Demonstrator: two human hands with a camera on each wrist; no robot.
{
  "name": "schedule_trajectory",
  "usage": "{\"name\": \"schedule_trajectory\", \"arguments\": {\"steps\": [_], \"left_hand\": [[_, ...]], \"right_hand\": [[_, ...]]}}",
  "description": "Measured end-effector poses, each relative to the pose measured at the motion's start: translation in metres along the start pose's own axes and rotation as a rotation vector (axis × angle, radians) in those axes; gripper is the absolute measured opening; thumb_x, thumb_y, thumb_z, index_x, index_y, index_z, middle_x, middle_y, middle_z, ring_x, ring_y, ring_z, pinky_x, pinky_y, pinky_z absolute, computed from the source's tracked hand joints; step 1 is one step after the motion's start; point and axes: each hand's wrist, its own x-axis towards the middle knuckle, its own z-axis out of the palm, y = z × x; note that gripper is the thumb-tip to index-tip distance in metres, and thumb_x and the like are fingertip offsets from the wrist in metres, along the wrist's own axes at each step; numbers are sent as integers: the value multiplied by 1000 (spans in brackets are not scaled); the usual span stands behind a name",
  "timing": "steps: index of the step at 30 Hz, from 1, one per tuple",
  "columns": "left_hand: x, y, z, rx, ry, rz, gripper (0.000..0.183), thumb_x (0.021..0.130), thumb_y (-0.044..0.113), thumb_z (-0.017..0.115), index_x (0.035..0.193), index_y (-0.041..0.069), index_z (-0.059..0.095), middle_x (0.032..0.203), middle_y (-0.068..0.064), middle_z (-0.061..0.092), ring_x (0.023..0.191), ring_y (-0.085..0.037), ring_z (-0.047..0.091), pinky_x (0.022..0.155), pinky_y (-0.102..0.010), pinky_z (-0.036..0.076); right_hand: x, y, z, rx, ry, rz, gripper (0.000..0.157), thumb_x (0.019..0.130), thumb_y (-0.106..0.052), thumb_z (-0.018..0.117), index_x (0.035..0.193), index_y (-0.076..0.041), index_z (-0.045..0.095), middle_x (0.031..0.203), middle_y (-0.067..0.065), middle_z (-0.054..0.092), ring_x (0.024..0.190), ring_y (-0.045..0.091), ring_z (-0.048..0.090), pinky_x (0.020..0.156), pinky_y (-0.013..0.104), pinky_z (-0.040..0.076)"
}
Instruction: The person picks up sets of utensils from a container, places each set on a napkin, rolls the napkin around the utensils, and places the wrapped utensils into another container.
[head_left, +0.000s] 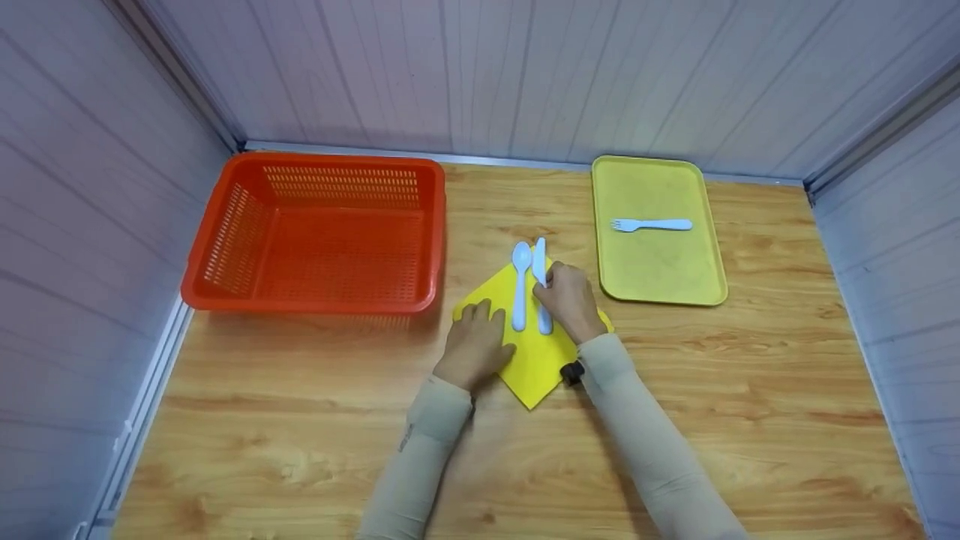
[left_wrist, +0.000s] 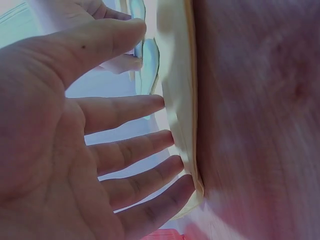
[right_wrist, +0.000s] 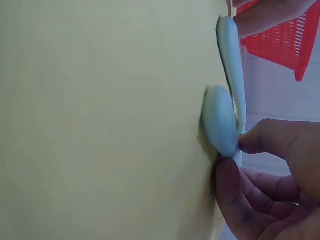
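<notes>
A yellow napkin [head_left: 531, 375] lies cornerwise on the wooden table, with a pale blue spoon [head_left: 520, 292] and a matching knife [head_left: 544, 322] side by side on it. My right hand [head_left: 568, 298] pinches the knife near its middle between thumb and fingers; in the right wrist view the knife's handle [right_wrist: 220, 120] rests low over the napkin. My left hand [head_left: 474, 345] lies spread at the napkin's left corner, fingertips [left_wrist: 172, 137] touching the cloth. The spoon is just right of those fingers.
To the left stands a red-orange perforated basket [head_left: 315, 306]. A yellow tray [head_left: 660, 277] at the right holds a pale blue fork [head_left: 652, 224]. Panelled walls [head_left: 480, 75] close off the back and both sides of the table [head_left: 300, 450].
</notes>
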Motion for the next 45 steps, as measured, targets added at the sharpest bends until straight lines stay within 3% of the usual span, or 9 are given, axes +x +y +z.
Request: {"name": "schedule_trajectory", "arguments": {"steps": [10, 17, 27, 35, 45], "left_hand": [[-2, -1, 3, 24, 3, 12, 61, 97, 38, 62, 145, 3, 49, 154, -21, 34, 139, -41, 31, 111, -53, 32], [-2, -2, 3, 33, 15, 17, 61, 97, 37, 63, 145, 3, 49, 153, -22, 35, 139, -41, 32, 110, -54, 33], [-3, -1, 3, 23, -1, 9, 63, 97, 37, 63, 147, 3, 47, 156, -21, 32, 141, -41, 30, 112, -53, 32], [-5, -2, 3, 38, 34, 37, 62, 96, 35, 64, 146, 1, 48, 153, -22, 34, 139, -41, 32, 110, -52, 35], [-5, -1, 3, -16, -7, -5, 64, 98, 36, 61, 151, 5, 43, 158, -21, 27, 144, -41, 25, 113, -53, 29]], "right_hand": [[3, -5, 3, -8, -25, 32, 15, 91, -12, 65, 81, 0, 64, 73, 10, 58, 58, 18, 52, 52, 30, 43], [3, -5, 4, 7, -32, 21, 19, 93, -15, 66, 93, 4, 68, 82, 13, 65, 64, 20, 57, 57, 32, 48], [2, -4, 4, 24, -32, 20, 21, 94, -16, 65, 96, 5, 68, 82, 13, 65, 65, 21, 59, 59, 33, 50], [2, -4, 4, 5, -2, -3, 20, 91, -13, 65, 94, 6, 71, 84, 15, 67, 67, 23, 60, 61, 35, 51], [2, -1, 0, 15, -15, 6, 26, 93, -20, 68, 98, 6, 70, 87, 16, 69, 71, 24, 64, 65, 36, 54]]}}
